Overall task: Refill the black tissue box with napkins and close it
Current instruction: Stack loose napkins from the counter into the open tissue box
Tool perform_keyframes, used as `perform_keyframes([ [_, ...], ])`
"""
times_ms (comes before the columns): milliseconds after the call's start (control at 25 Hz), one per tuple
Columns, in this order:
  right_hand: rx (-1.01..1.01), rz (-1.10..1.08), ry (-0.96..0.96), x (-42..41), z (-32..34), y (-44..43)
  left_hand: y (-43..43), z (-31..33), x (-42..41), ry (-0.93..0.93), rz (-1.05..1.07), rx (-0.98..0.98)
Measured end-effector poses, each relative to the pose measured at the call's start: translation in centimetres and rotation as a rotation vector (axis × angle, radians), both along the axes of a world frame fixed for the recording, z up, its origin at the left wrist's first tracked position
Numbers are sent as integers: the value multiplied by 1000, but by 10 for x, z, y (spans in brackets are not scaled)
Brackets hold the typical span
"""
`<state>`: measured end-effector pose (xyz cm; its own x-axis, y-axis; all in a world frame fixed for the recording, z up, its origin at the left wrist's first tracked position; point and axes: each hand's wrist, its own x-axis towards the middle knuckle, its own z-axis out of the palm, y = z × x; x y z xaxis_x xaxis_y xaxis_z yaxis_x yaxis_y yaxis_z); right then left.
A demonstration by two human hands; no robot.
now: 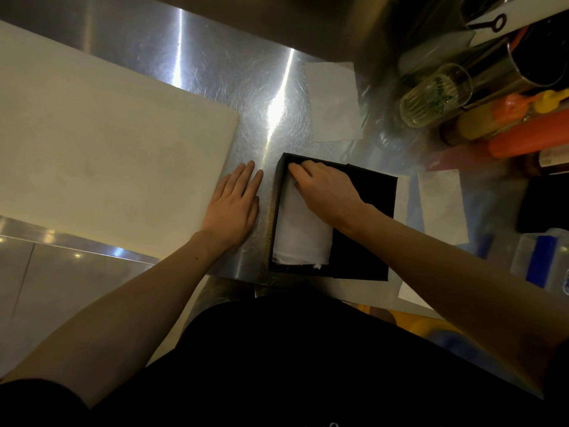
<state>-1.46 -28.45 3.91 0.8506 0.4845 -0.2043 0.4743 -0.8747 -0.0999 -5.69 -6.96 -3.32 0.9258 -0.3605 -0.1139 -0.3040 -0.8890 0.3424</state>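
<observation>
The black tissue box [363,251] lies open on the steel counter near its front edge. A stack of white napkins [300,232] fills its left half; the right half is dark. My right hand [326,189] reaches into the box, fingers curled over the far end of the napkins and pressing on them. My left hand [235,204] lies flat on the counter just left of the box, fingers spread, holding nothing.
A large white cutting board [101,143] covers the left of the counter [215,72]. Loose napkins lie behind the box [334,103] and to its right [443,204]. Squeeze bottles [523,137], a glass jar [434,94] and containers crowd the right side.
</observation>
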Motion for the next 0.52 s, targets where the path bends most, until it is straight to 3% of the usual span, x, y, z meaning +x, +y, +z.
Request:
perform_keyframes([
  [160, 60, -49, -78, -37, 10, -3, -1, 0, -1, -8, 1, 28],
  [320, -153, -56, 171, -59, 12, 8, -1, 0, -2, -13, -2, 53],
  [520, -316, -61, 263, -59, -5, 18, -2, 2, -1, -7, -6, 61],
])
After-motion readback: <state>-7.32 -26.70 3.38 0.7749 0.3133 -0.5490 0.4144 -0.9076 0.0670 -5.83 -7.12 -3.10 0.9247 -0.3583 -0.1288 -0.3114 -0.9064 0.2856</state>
